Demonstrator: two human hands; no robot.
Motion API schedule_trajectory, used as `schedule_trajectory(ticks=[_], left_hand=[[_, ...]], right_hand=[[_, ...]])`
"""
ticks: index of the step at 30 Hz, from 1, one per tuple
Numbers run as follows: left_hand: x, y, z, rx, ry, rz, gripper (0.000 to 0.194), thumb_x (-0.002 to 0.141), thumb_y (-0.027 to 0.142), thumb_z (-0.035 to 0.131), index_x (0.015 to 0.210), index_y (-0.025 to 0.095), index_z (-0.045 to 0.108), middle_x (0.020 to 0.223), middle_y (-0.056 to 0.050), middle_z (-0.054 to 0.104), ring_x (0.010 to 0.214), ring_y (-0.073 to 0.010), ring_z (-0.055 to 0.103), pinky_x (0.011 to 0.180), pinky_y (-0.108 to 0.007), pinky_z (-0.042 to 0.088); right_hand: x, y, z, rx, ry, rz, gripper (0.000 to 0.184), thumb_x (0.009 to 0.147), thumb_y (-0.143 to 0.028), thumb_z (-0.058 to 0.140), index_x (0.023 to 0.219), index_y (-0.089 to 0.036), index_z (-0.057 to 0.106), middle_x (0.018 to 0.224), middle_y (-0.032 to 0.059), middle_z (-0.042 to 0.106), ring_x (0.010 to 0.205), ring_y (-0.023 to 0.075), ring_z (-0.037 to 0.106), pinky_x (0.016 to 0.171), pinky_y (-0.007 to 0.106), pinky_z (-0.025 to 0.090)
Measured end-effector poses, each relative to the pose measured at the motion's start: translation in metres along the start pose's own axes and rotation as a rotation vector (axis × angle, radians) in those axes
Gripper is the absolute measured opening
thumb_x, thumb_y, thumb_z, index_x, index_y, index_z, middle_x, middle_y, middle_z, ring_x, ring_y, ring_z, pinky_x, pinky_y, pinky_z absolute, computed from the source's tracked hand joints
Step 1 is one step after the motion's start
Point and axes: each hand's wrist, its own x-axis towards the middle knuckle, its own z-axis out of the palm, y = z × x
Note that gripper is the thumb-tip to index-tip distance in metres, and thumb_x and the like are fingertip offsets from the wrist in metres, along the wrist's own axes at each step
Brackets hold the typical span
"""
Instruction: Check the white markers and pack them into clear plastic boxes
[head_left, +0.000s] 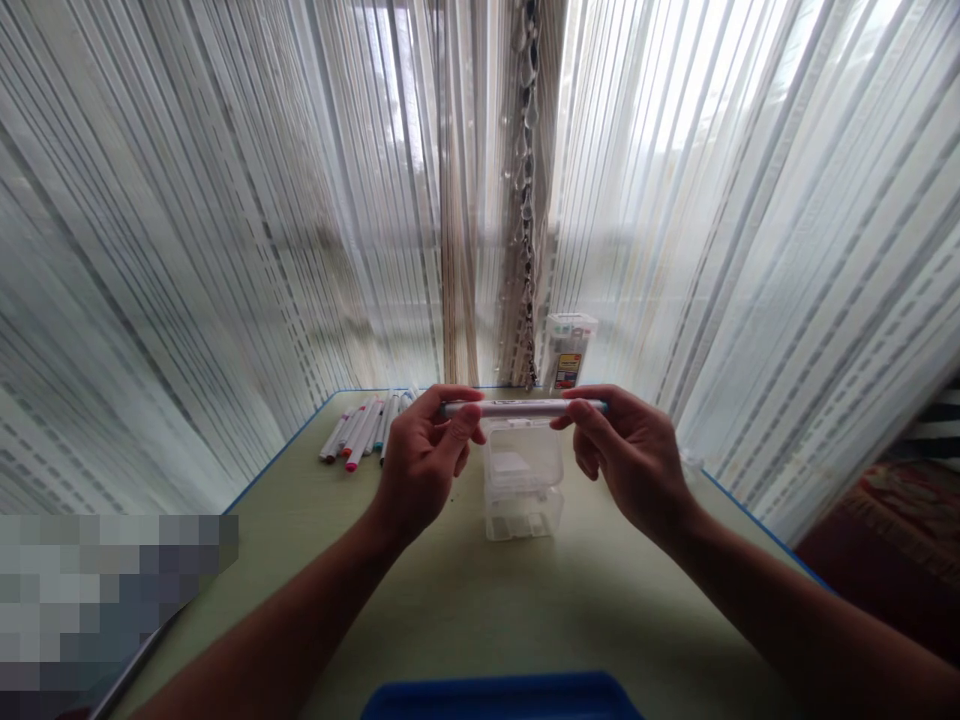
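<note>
A white marker with teal-coloured ends lies level across the view, raised over the table. My left hand pinches its left end between thumb and fingers. At the other end, the thumb and fingers of my right hand are closed on the cap. Small print shows along the barrel. Below and behind the marker, a clear plastic box stands on the table with its lid tipped up. Several white markers with coloured caps lie in a loose pile to the left of my left hand.
A clear container with a yellow-and-dark label stands at the table's back edge. The pale green table has blue edging. A blue object sits at the near edge. String curtains hang behind, with a beaded strand.
</note>
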Motion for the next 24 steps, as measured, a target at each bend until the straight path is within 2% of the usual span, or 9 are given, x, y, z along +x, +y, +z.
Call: schedule_trajectory(ticks=[10, 18, 24], left_hand=[[0.0008, 0.0024, 0.0002, -0.046, 0.034, 0.014, 0.032, 0.095, 0.043, 0.061, 0.098, 0.013, 0.069, 0.066, -0.002, 0.065, 0.043, -0.0080, 0.049, 0.040, -0.021, 0.035], [-0.0009, 0.0009, -0.0017, 0.137, 0.017, 0.021, 0.024, 0.087, 0.037, 0.075, 0.093, 0.015, 0.070, 0.066, 0.000, 0.065, 0.045, -0.0059, 0.048, 0.042, -0.018, 0.036], [-0.0016, 0.0013, -0.0007, 0.092, 0.009, 0.006, 0.023, 0.087, 0.036, 0.074, 0.093, 0.015, 0.070, 0.067, 0.000, 0.064, 0.045, -0.0062, 0.047, 0.041, -0.019, 0.035]], right_hand=[[-0.0006, -0.0025, -0.0011, 0.078, -0.013, 0.057, 0.027, 0.096, -0.042, 0.065, 0.106, -0.018, 0.073, 0.082, 0.0058, 0.076, 0.040, 0.0077, 0.048, 0.035, 0.023, 0.036], [0.0001, -0.0004, -0.0002, 0.022, -0.008, 0.028, 0.019, 0.085, -0.034, 0.080, 0.091, -0.018, 0.073, 0.070, 0.0014, 0.072, 0.037, 0.0058, 0.046, 0.033, 0.020, 0.033], [-0.0001, -0.0004, 0.0004, 0.010, -0.007, 0.036, 0.019, 0.084, -0.035, 0.081, 0.089, -0.018, 0.072, 0.069, 0.0011, 0.071, 0.036, 0.0059, 0.045, 0.033, 0.021, 0.032]])
